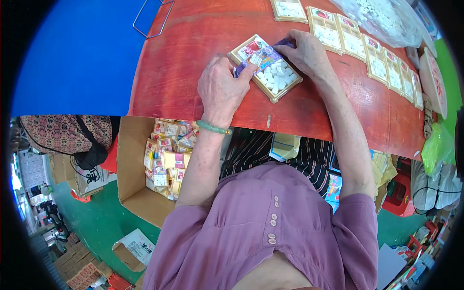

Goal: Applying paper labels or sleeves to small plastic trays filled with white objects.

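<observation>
A shallow cream tray (274,96) with a clear top lies at a slant on the red table, with small white pieces in its near compartment and red printed pictures in the far one. Across its middle runs a purple printed paper band (268,62). My left hand (224,87) is closed at the tray's left side, thumb pressing the band. At the far right side, the fingers of my right hand (305,54) pinch the band's other end, which stands away from the tray. Some of the fingertips of both hands are hidden.
Similar trays (355,43) line the red table's (193,34) right side, near a clear bag of white pieces (382,19). A blue board (72,58) with a wire frame (153,19) is at left. Below, a cardboard box (133,169) holds many banded trays.
</observation>
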A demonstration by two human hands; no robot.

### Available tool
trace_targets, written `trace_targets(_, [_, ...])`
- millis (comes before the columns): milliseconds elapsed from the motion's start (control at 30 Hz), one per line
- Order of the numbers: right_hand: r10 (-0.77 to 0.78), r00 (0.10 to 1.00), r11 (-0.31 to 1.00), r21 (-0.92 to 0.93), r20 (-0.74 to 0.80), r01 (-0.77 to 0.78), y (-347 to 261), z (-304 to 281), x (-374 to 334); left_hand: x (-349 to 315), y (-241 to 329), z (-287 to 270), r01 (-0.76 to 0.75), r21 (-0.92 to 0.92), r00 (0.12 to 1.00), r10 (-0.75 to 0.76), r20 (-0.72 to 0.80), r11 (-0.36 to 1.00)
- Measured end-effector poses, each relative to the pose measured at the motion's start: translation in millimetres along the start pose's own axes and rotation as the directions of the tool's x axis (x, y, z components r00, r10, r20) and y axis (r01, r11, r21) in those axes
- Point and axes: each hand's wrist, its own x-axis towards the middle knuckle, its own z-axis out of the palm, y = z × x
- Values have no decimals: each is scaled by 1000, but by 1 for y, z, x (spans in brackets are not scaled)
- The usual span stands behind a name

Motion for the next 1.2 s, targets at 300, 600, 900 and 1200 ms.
trace_targets(300, [-67, 961, 995, -94, -267, 44, -15, -3, -22, 0, 1, -1, 19, -14, 999, -19, 29, 1000])
trace_targets(600, [67, 984, 973, -210, -164, -101, -22, 13, -22, -1, -4, 1, -10, -18, 1000, 10, 15, 1000])
trace_targets(900, [89, 978, 982, -145, -187, -117, -15, 18, -22, -1, -8, 5, -38, -24, 999, 38, 0, 999])
trace_targets(1200, [112, 982, 964, -224, -150, -144, -30, 18, -20, -1, -7, 5, -24, -48, 1000, 24, -4, 999])
